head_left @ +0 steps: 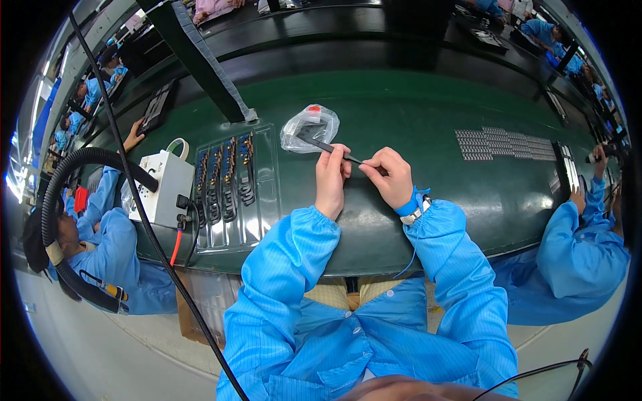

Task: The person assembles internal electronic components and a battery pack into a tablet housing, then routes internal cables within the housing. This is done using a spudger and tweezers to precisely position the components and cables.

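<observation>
A thin, flat black strip [317, 142] runs from beside a clear plastic bag [289, 142] to my fingertips, over the green table. Its exact kind is too small to make out. My left hand [332, 179] is closed round the strip's middle. My right hand [393, 179] pinches the strip's narrow end between thumb and finger. The bag has a red mark on top and dark pieces inside, partly behind the strip. A blue wrist strap [409, 206] circles my right wrist. Left of my hands, a clear tray [267, 194] holds several black coiled cable pieces [229, 180].
A white box [160, 184] with plugs and a black corrugated hose [87, 157] stands left of the tray. A dark post [200, 60] rises behind it. Rows of small metallic parts [505, 145] lie to the right. People in blue work [110, 244] on both sides.
</observation>
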Action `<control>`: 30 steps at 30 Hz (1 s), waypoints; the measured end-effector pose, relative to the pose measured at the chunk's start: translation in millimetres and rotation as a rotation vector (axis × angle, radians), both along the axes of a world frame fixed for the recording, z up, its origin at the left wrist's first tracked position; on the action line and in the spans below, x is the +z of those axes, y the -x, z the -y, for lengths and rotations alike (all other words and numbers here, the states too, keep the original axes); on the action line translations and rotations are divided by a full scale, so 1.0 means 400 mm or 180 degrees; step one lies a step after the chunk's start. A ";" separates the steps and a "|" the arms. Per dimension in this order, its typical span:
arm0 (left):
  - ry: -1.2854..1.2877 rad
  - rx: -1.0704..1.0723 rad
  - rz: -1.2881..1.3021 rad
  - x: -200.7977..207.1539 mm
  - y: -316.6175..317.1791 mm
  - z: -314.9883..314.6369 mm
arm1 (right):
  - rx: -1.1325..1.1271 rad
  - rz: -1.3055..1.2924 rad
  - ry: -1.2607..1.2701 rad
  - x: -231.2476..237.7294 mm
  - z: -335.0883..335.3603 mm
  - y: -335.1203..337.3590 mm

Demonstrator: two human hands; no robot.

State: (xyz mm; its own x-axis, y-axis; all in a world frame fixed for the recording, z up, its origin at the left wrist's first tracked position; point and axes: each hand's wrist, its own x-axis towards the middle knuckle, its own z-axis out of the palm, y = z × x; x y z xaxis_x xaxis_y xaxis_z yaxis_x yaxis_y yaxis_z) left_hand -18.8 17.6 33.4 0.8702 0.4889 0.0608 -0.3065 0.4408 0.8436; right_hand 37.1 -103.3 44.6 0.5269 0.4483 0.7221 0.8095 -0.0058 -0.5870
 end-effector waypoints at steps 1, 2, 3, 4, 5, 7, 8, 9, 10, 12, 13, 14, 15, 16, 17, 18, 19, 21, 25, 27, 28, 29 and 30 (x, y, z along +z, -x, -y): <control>-0.0020 -0.0015 0.0015 0.000 0.000 0.000 | 0.0001 0.0000 -0.0001 0.001 0.000 0.001; -0.0020 -0.0014 0.0014 0.001 0.001 0.000 | 0.0011 -0.0101 -0.0025 0.004 -0.001 0.003; -0.0015 -0.0013 -0.0008 0.004 0.001 0.000 | 0.0020 -0.0202 -0.0050 0.007 -0.001 0.006; -0.0009 -0.0011 -0.0030 0.005 0.002 0.000 | 0.0021 -0.0201 -0.0049 0.015 -0.001 0.011; -0.0009 -0.0011 -0.0029 0.004 0.001 0.000 | -0.0021 -0.0284 -0.0052 0.024 -0.001 0.018; -0.0011 0.0010 0.0031 0.000 -0.001 -0.002 | -0.0061 -0.0369 -0.0054 0.027 -0.001 0.020; -0.0011 0.0012 0.0030 -0.002 -0.002 -0.003 | -0.0034 -0.0274 -0.0051 0.021 -0.002 0.017; -0.0021 -0.0004 0.0033 -0.004 -0.002 -0.004 | -0.0006 -0.0179 -0.0047 0.016 -0.003 0.014; -0.0030 -0.0024 0.0038 -0.004 -0.002 -0.004 | -0.0009 -0.0179 -0.0047 0.012 -0.003 0.011; -0.0012 -0.0008 0.0008 0.003 0.000 0.000 | -0.0024 -0.0144 -0.0067 0.006 -0.001 0.007; 0.0006 0.0014 -0.0021 0.006 0.001 0.001 | -0.0021 -0.0142 -0.0069 0.006 -0.002 0.008; 0.0002 0.0018 -0.0018 0.005 0.001 0.002 | -0.0009 -0.0136 -0.0080 0.006 -0.002 0.009; 0.0018 0.0075 -0.0007 0.002 0.000 0.003 | 0.0003 -0.0129 -0.0091 0.007 -0.002 0.010; 0.0043 0.0123 -0.0009 -0.001 -0.003 0.002 | -0.0002 -0.0136 -0.0085 0.009 -0.004 0.010; 0.0049 0.0119 -0.0016 -0.002 -0.006 0.000 | -0.0015 -0.0122 -0.0056 0.014 -0.007 0.011; 0.0075 0.0139 -0.0023 -0.003 -0.008 -0.002 | -0.0028 -0.0109 -0.0027 0.016 -0.008 0.010; 0.0090 0.0163 -0.0016 -0.002 -0.007 -0.001 | -0.0029 -0.0105 -0.0031 0.015 -0.008 0.010; 0.0097 0.0133 0.0008 -0.001 -0.007 0.000 | -0.0090 -0.0066 -0.0010 0.010 -0.007 0.007; 0.0195 0.0133 0.0005 0.005 -0.004 0.005 | -0.0079 0.0051 -0.0052 0.001 -0.006 0.002; 0.0141 0.0109 0.0015 0.006 -0.002 0.004 | -0.0038 0.0036 -0.0096 -0.002 -0.005 0.000; 0.0090 0.0085 0.0025 0.005 -0.001 0.003 | -0.0038 0.0035 -0.0095 -0.002 -0.005 0.000; 0.0091 0.0085 0.0024 0.005 -0.001 0.003 | -0.0008 0.0037 -0.0071 -0.002 -0.004 0.000; 0.0095 0.0078 0.0042 0.004 -0.001 0.002 | 0.0022 0.0039 -0.0048 0.000 -0.003 0.000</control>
State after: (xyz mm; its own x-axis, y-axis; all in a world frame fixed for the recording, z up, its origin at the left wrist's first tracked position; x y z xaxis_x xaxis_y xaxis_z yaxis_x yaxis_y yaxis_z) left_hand -18.2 16.7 34.9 0.8571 0.5119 0.0572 -0.3287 0.4580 0.8259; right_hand 37.2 -102.1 44.4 0.5148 0.4408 0.7353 0.8167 0.0087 -0.5770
